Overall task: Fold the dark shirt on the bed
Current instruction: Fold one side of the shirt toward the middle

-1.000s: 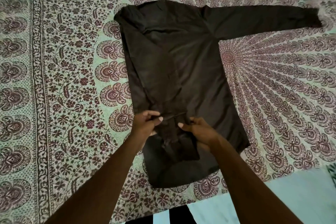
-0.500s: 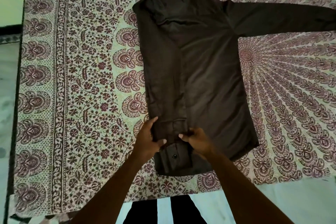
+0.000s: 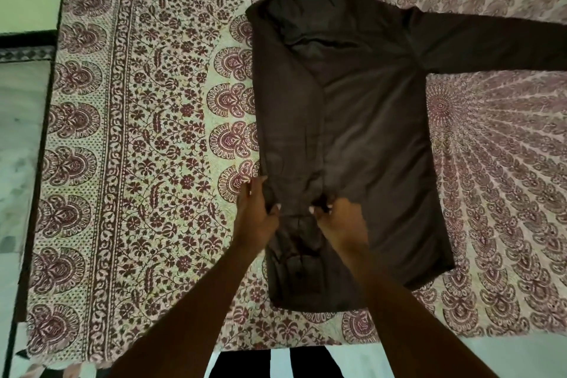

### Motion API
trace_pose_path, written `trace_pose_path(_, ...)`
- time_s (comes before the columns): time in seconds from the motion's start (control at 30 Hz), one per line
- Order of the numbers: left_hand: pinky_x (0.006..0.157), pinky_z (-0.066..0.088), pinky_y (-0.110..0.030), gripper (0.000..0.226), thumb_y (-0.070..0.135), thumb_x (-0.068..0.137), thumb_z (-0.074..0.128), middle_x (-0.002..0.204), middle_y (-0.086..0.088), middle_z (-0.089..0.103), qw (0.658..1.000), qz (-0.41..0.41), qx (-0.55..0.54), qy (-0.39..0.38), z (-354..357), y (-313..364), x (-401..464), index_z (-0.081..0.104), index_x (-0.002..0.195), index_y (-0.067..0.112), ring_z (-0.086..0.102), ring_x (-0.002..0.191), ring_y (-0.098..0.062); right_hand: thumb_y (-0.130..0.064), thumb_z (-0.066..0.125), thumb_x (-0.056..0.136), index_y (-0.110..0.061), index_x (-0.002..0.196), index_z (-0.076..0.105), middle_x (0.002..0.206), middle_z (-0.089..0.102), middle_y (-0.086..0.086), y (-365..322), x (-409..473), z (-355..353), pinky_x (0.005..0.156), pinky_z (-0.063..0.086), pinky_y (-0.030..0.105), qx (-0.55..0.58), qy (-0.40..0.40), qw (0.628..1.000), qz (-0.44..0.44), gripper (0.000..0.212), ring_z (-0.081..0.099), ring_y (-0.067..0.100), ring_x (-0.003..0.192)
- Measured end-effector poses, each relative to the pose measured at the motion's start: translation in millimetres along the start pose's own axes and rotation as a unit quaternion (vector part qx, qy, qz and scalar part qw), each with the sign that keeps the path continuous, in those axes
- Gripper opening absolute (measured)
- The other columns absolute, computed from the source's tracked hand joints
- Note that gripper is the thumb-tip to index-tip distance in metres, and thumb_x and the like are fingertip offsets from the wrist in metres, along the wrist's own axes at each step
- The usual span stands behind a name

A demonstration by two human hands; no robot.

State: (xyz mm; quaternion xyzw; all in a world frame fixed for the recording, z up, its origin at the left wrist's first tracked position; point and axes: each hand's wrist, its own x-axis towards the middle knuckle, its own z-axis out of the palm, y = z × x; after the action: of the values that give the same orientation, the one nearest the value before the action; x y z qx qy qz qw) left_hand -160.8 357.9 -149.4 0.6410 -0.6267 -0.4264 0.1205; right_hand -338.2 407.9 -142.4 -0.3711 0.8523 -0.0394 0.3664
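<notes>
The dark brown long-sleeved cloth shirt (image 3: 368,138) is lying flat on the patterned maroon-and-cream bedspread (image 3: 147,138), with its left sleeve folded in along the body. The left hand (image 3: 257,218) and the right hand (image 3: 340,221) are both pinching this folded sleeve near its cuff. If they are pulling unevenly, the fold may slide crooked. No label or writing is readable.

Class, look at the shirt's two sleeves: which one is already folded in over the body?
The sleeve under the hands, lying along the dark shirt's left edge in the picture. The other sleeve stretches out flat across the bedspread toward the right.
</notes>
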Motion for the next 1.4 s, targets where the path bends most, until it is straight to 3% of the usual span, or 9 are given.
trace_pose_path(0.1,0.103,0.05,-0.05,0.065,0.009,0.084,0.072,0.14,-0.014,0.04,0.998,0.044,0.003,0.038,-10,10,58,0.044,0.142,0.019,0.046,0.128,-0.033,-0.046,0.061,0.091,-0.017,0.116,0.062,0.116,0.063,0.01,-22,50,-4,0.085,0.044,0.032,0.012,0.091,0.991,-0.092,0.038,0.057,0.031,0.107)
trace_pose_path(0.27,0.106,0.041,-0.034,0.057,0.01,0.086,0.07,0.14,-0.015,0.045,0.993,0.088,0.006,0.075,-22,38,155,0.05,0.138,0.016,0.045,0.128,-0.03,-0.038,0.066,0.092,-0.01,0.123,0.055,0.119,0.06,0.015,-73,130,-30,0.09,0.045,0.04,0.127,0.178,0.969,-0.111,0.043,0.055,0.035,0.112)
trace_pose_path(0.43,0.099,0.052,-0.035,0.051,0.011,0.084,0.075,0.127,-0.01,0.059,0.99,0.087,-0.084,0.072,-43,65,234,0.056,0.13,0.016,0.06,0.113,-0.023,-0.041,0.064,0.093,-0.016,0.129,0.051,0.125,0.059,0.011,-114,184,-57,0.1,0.045,0.054,0.149,0.152,0.974,-0.071,0.046,0.055,0.032,0.118)
trace_pose_path(0.6,0.066,0.051,-0.007,0.049,-0.004,0.086,0.07,0.104,0.002,0.063,0.977,0.019,-0.199,0.078,-66,90,284,0.053,0.13,0.01,0.062,0.082,-0.002,-0.036,0.058,0.097,-0.021,0.131,0.055,0.13,0.061,0.009,-131,212,-67,0.107,0.037,0.063,0.138,0.086,0.985,-0.05,0.037,0.053,0.033,0.127)
trace_pose_path(0.8,0.091,0.057,-0.042,0.033,0.006,0.078,0.072,0.111,-0.002,0.07,0.982,0.093,-0.135,0.09,-80,104,349,0.067,0.106,0.022,0.068,0.102,-0.018,-0.042,0.067,0.091,-0.024,0.128,0.061,0.132,0.059,0.006,-162,243,-81,0.114,0.03,0.054,0.109,0.051,0.991,-0.06,0.042,0.05,0.027,0.129)
trace_pose_path(1.0,0.096,0.057,-0.034,0.045,-0.014,0.077,0.066,0.113,-0.004,0.073,0.969,0.06,-0.232,0.058,-78,118,362,0.071,0.107,0.019,0.069,0.106,-0.011,-0.027,0.069,0.091,-0.004,0.104,0.065,0.11,0.063,0.017,-163,243,-79,0.093,0.046,0.039,0.163,0.111,0.978,-0.063,0.026,0.058,0.033,0.109)
trace_pose_path(1.13,0.103,0.053,-0.036,0.062,-0.015,0.071,0.058,0.123,0.001,0.066,0.973,0.069,-0.217,0.041,-72,119,369,0.068,0.121,0.019,0.062,0.116,-0.012,-0.027,0.067,0.092,-0.008,0.1,0.067,0.097,0.068,0.006,-156,244,-81,0.076,0.04,0.023,0.191,0.097,0.976,-0.027,0.021,0.064,0.024,0.097)
trace_pose_path(1.23,0.102,0.052,-0.034,0.055,-0.005,0.073,0.066,0.119,0.003,0.065,0.977,0.036,-0.201,0.063,-66,126,373,0.068,0.123,0.017,0.062,0.112,-0.012,-0.037,0.065,0.091,-0.015,0.101,0.065,0.102,0.064,0.005,-160,252,-81,0.084,0.048,0.036,0.106,0.11,0.987,-0.05,0.024,0.062,0.028,0.103)
trace_pose_path(1.4,0.104,0.05,-0.034,0.044,0.003,0.082,0.068,0.125,0.0,0.066,0.982,0.055,-0.163,0.081,-54,126,380,0.066,0.124,0.016,0.062,0.116,-0.014,-0.034,0.058,0.094,-0.018,0.142,0.048,0.148,0.041,0.009,-182,277,-93,0.102,0.037,0.055,-0.081,0.252,0.944,-0.198,0.051,0.037,0.03,0.137)
